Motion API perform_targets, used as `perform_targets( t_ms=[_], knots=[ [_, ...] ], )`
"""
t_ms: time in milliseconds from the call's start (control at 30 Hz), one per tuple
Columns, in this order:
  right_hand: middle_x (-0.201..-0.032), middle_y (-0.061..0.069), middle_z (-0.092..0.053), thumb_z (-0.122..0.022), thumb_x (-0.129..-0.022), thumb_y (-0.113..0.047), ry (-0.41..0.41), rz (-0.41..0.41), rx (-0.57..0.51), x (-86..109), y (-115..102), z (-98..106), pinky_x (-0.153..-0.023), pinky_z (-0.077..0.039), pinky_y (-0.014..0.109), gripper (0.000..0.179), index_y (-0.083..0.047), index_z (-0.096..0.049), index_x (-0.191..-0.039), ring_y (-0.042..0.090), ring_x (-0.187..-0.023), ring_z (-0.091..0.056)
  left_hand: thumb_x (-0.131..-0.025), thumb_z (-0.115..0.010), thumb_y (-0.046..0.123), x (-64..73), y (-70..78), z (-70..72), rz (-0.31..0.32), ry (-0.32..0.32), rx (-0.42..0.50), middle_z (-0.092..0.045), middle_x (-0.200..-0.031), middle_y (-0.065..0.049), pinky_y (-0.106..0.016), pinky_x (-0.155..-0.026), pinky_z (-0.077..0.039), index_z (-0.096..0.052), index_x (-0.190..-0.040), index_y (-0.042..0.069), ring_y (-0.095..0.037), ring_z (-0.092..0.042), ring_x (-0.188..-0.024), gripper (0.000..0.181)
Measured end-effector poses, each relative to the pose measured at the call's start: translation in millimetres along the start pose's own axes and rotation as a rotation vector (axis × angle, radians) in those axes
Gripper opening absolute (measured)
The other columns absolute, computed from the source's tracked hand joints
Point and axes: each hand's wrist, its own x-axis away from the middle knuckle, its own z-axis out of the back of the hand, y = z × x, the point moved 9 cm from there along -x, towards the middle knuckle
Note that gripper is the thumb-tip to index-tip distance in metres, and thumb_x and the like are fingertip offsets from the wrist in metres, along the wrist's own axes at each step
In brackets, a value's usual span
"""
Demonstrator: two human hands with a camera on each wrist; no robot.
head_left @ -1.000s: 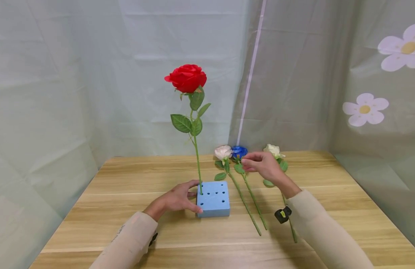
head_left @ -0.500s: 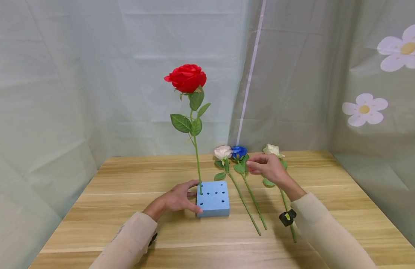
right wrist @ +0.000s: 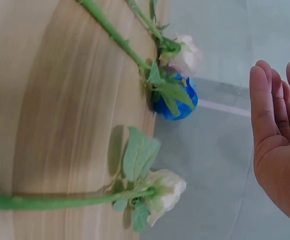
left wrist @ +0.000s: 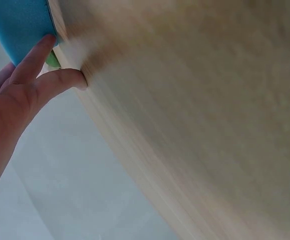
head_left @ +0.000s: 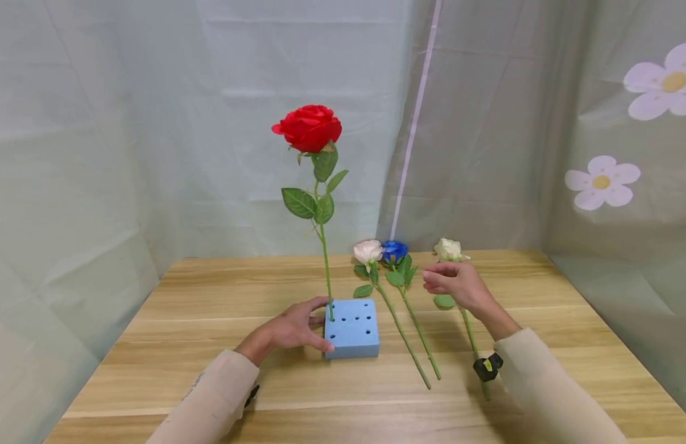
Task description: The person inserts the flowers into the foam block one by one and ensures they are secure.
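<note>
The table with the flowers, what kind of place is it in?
Perhaps a little sheeted-off booth for hands-on work: pale sheets line three sides of the wood-grain table, and a red rose stands in a blue block.

With our left hand [head_left: 295, 325] we grip the left side of a blue block [head_left: 351, 341] on the wooden table [head_left: 298, 398]. Just beside that grip, a red rose [head_left: 308, 128] rises from a hole in the block, leaning slightly left. Well right of the grip, our right hand [head_left: 462, 287] hovers, partly hiding a white rose [head_left: 450, 249]. Between our hands and farther back lie the heads of a pale pink rose [head_left: 368, 251] and a blue rose [head_left: 395, 251].
</note>
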Motion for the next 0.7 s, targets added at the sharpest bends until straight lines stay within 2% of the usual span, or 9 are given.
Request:
perform_targets(
  t_ms=[200,400,567,700],
  knots=[
    [-0.107,0.020,-0.071,-0.068,-0.097,-0.023,0.024,-0.033,-0.002,4.0,11,10,-0.090,-0.054,0.048,0.042,0.010,-0.062,-0.122,0.028,-0.095,-0.072,-0.075,-0.090,0.018,0.5,-0.9,1.8,0.008,0.005,-0.006,-0.035,-0.155,-0.023,-0.050,-0.108,-0.040,-0.029,-0.153,-0.003,-0.041,-0.047,-0.134,0.102],
    [-0.111,0.023,-0.069,-0.067,-0.098,-0.027,0.020,-0.036,0.010,9.4,20,17,-0.090,-0.054,0.045,0.046,0.009,-0.061,-0.124,0.038,-0.102,-0.069,-0.074,-0.091,0.017,0.8,-0.7,1.8,0.001,0.004,-0.010,-0.035,-0.155,-0.023,-0.050,-0.107,-0.040,-0.029,-0.153,-0.003,-0.041,-0.048,-0.133,0.102],
    [-0.114,0.027,-0.067,-0.067,-0.098,-0.028,0.023,-0.041,-0.001,13.0,26,22,-0.090,-0.054,0.043,0.049,0.012,-0.059,-0.124,0.038,-0.103,-0.069,-0.075,-0.090,0.018,-0.8,-2.5,1.1,0.003,-0.002,0.004,-0.035,-0.155,-0.023,-0.050,-0.107,-0.040,-0.028,-0.153,-0.004,-0.041,-0.047,-0.133,0.102],
    [-0.108,0.022,-0.070,-0.067,-0.098,-0.027,0.024,-0.050,-0.008,14.9,32,26,-0.088,-0.056,0.040,0.049,0.014,-0.059,-0.124,0.037,-0.101,-0.069,-0.074,-0.091,0.018,-1.3,-3.0,0.6,0.002,-0.003,-0.002,-0.035,-0.155,-0.023,-0.050,-0.108,-0.040,-0.028,-0.153,-0.004,-0.041,-0.047,-0.133,0.103]
  ],
)
